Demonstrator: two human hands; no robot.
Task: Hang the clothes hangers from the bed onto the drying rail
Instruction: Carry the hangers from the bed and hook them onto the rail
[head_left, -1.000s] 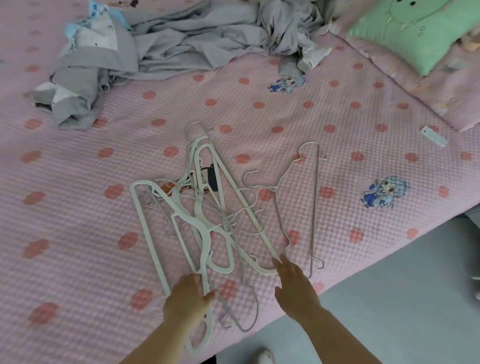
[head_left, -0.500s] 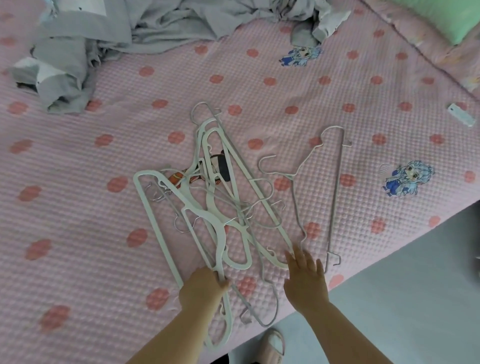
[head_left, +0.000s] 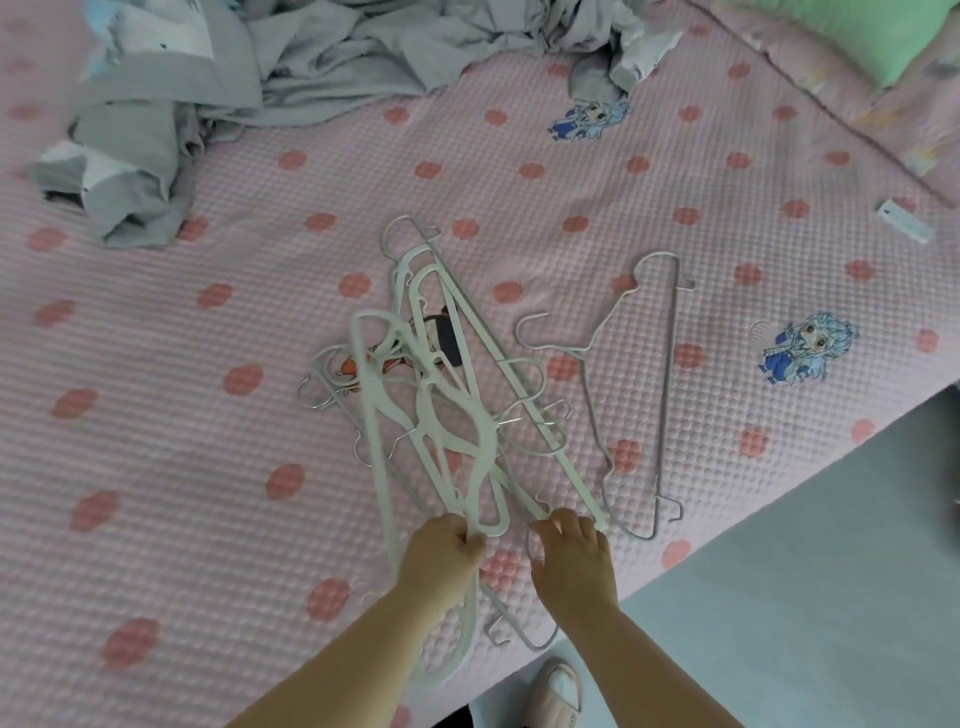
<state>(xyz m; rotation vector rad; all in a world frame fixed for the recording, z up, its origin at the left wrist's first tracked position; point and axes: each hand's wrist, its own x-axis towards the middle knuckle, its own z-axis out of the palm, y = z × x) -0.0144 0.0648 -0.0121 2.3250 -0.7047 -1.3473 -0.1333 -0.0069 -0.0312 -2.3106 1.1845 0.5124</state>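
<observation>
A tangled pile of white plastic and thin wire hangers (head_left: 441, 415) lies on the pink dotted bed cover (head_left: 182, 467). My left hand (head_left: 441, 556) grips the lower ends of several white hangers, fingers curled round them near the bed's edge. Just to its right, my right hand (head_left: 571, 561) rests its fingertips on the ends of the neighbouring hangers, fingers nearly straight. One grey wire hanger (head_left: 670, 395) lies apart on the right, touched by neither hand. No drying rail is in view.
Crumpled grey clothes (head_left: 234, 78) cover the far left of the bed. A green pillow (head_left: 883, 36) sits at the far right corner, a small white stick-shaped object (head_left: 906, 222) below it. Grey floor (head_left: 805, 597) and a slippered foot (head_left: 558, 691) lie beside the bed.
My left hand has closed on the white hangers and drawn them together, so the pile is narrower. My right hand has shifted left to the hangers' lower ends.
</observation>
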